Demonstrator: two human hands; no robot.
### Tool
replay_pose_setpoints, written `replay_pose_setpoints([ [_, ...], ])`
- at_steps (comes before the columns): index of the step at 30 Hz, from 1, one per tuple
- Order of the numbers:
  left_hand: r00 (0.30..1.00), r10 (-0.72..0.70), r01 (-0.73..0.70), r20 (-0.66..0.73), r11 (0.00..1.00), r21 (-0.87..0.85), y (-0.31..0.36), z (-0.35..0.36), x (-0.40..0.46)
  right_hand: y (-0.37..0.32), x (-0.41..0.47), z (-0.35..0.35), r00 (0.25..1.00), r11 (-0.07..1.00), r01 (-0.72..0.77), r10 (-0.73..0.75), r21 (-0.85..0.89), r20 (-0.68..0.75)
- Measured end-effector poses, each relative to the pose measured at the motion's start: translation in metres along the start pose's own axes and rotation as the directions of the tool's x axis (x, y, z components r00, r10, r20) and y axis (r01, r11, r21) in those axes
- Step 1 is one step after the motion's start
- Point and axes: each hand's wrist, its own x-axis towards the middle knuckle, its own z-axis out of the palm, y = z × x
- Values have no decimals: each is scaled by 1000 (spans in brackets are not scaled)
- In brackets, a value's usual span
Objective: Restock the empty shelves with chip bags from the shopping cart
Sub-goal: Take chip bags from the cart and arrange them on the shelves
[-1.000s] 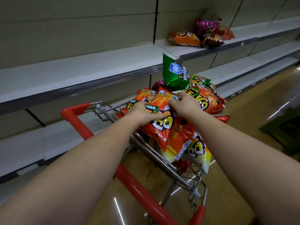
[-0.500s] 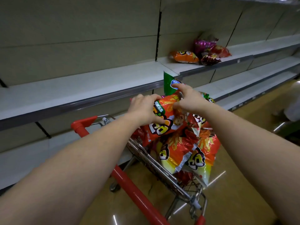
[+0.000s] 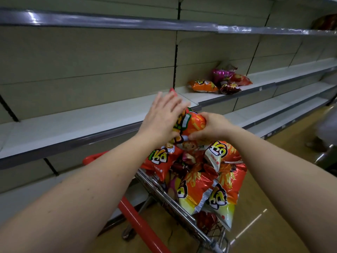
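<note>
An orange chip bag point(image 3: 191, 123) is lifted above the shopping cart point(image 3: 182, 209), level with the front lip of the white shelf point(image 3: 76, 125). My right hand point(image 3: 211, 126) grips its right side with curled fingers. My left hand point(image 3: 162, 117) lies against its left side with straight, blurred fingers spread upward. Below them the cart holds a heap of several orange and red chip bags point(image 3: 206, 179), some hanging over its wire rim.
A few bags point(image 3: 220, 81) lie on the shelf further right. Bare shelves run above point(image 3: 109, 21) and below to the right point(image 3: 284, 106). The cart's red handle point(image 3: 138, 221) is near my left forearm. Tan floor lies to the right.
Both hands have lifted the orange bag up out of the cart toward the shelf. My left hand's fingers went from curled on the bag to straight. The view tilted upward.
</note>
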Motion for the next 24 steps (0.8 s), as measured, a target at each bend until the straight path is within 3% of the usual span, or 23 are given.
replay_pose_setpoints([
  [2,954,-272,252,-122,954,-161,-2,4,-3,5,-3,2,996,944,-92,85,317,38],
  [3,900,-421,377,-111,881,-286,-3,7,-4,6,-4,5,991,880,-131,116,456,60],
  [6,725,-667,613,173,509,-605,-6,18,-6,6,-2,16,982,735,-187,167,652,93],
  [9,630,-587,695,509,134,-706,-11,37,-10,-4,3,31,982,721,-187,111,667,155],
  [13,615,-546,637,569,-81,-766,-23,50,-17,-12,17,56,958,696,-233,45,679,283],
  [17,539,-672,641,508,-63,-765,-50,58,-22,-12,33,71,938,684,-292,69,669,339],
  [21,420,-810,758,408,67,-648,-75,65,-27,-7,53,87,967,798,-247,169,549,190],
  [24,398,-827,852,397,172,-495,-87,67,-28,-3,65,104,954,888,-298,262,352,146],
])
